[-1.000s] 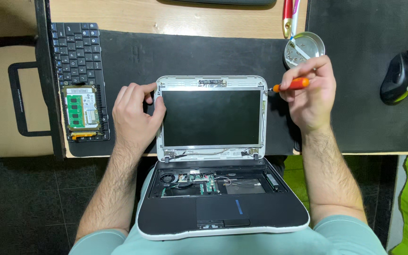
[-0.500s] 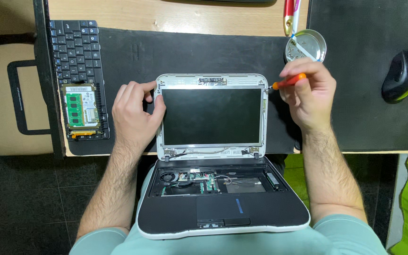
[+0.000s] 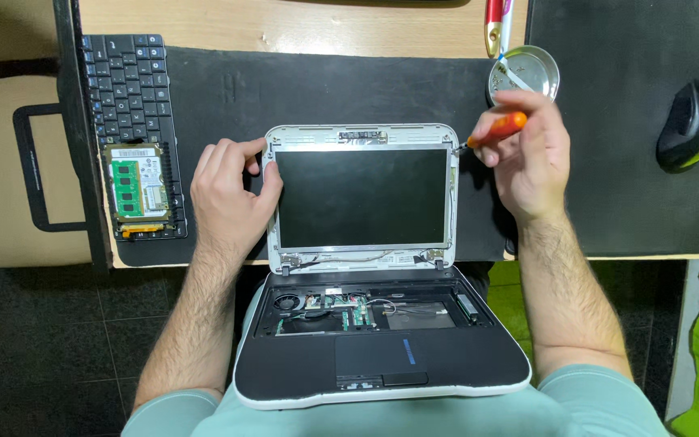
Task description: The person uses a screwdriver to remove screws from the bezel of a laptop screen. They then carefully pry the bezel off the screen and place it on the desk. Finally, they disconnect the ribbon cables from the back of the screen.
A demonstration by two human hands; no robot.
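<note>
Well to the left of the left hand (image 3: 228,198), a loose black keyboard (image 3: 127,97) lies on the table (image 3: 285,28) with a bare drive and a green memory board (image 3: 135,190) stacked on its near end; both look light and fragile, best lifted by their edges. The left hand itself is curled around the left rim of the small laptop's screen lid (image 3: 362,198), thumb on the front of the frame and fingers behind, steadying it. The lid stands open with its bezel off, so the dark panel looks thin and easily cracked; a grip on the pale outer frame seems safer than any press on the glass. Below both hands, the laptop base (image 3: 382,356) rests on the person's lap, keyboard removed, circuit boards and thin cables exposed; it seems stiff but delicate inside. The right hand (image 3: 531,166) pinches an orange-handled screwdriver (image 3: 495,131), tip at the lid's upper right corner. Just beyond it sits a round metal dish (image 3: 540,73), and far right a black mouse (image 3: 689,121)
</note>
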